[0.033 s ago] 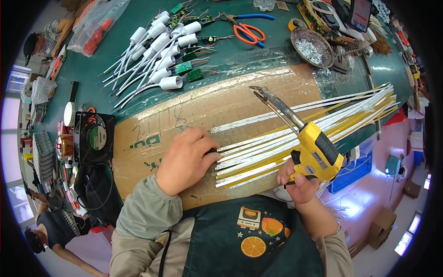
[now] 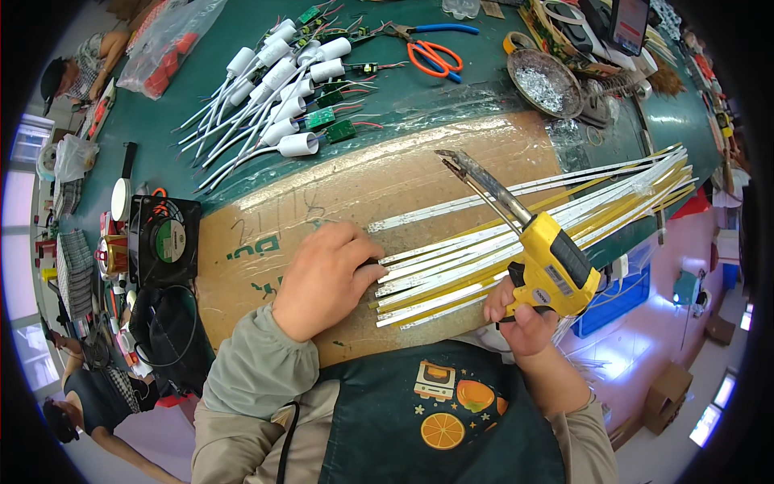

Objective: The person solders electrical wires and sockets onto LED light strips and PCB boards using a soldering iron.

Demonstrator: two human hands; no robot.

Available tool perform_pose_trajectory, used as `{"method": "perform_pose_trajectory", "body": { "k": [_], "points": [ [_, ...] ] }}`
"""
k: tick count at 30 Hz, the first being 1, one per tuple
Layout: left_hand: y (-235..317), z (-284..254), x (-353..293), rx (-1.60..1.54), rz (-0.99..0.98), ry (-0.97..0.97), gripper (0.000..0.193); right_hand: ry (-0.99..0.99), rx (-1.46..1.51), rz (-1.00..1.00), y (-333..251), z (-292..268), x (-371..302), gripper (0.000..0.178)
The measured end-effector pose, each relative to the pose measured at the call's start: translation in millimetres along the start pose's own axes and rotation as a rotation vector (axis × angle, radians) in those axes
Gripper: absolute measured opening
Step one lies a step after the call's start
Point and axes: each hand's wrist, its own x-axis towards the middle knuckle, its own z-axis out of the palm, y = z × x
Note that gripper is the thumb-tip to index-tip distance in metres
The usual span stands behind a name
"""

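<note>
Surface (image 2: 451, 93): green top, carrying every item below.
Cardboard (image 2: 339, 194): large brown sheet on the surface; reference landmark for this list.
Strips (image 2: 516, 242): bundle of long white and yellow strips lying across the right half of the cardboard, fanned outward past its right edge, near ends level at the cardboard's front.
Tubes (image 2: 274, 89): group of white capped tubes with wires, on the surface beyond the cardboard's far left corner.
Fan (image 2: 165, 240): black square fan, just beside the cardboard's left edge.
Gun (image 2: 548, 262): yellow pistol-type soldering gun above the strips at the cardboard's front right; metal tip (image 2: 455, 161) raised over the cardboard's middle, clear of the strips.
Left hand (image 2: 322, 278): palm down on the cardboard's front centre; fingers (image 2: 367, 270) curled flat, pressing the near ends of the strips.
Right hand (image 2: 524, 319): at the cardboard's front right edge; fingers closed around the gun's grip.
Dish (image 2: 544, 81): round metal dish with silvery scraps, beyond the cardboard's far right corner.
Scissors (image 2: 431, 52): orange-handled, beyond the cardboard's far edge, left of the dish.
</note>
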Motion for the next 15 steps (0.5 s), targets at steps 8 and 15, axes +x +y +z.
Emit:
{"method": "perform_pose_trajectory", "body": {
  "k": [8, 15],
  "points": [
    [-5.6, -2.2, 10.4, 0.052, 0.003, 0.101, 0.014, 0.017, 0.005, -0.015, -0.6, 2.0, -0.2, 0.042],
    [-5.2, -2.8, 5.9, 0.023, 0.007, 0.084, 0.012, 0.009, -0.006, -0.003, -0.1, 1.4, 0.4, 0.042]
  ]
}}
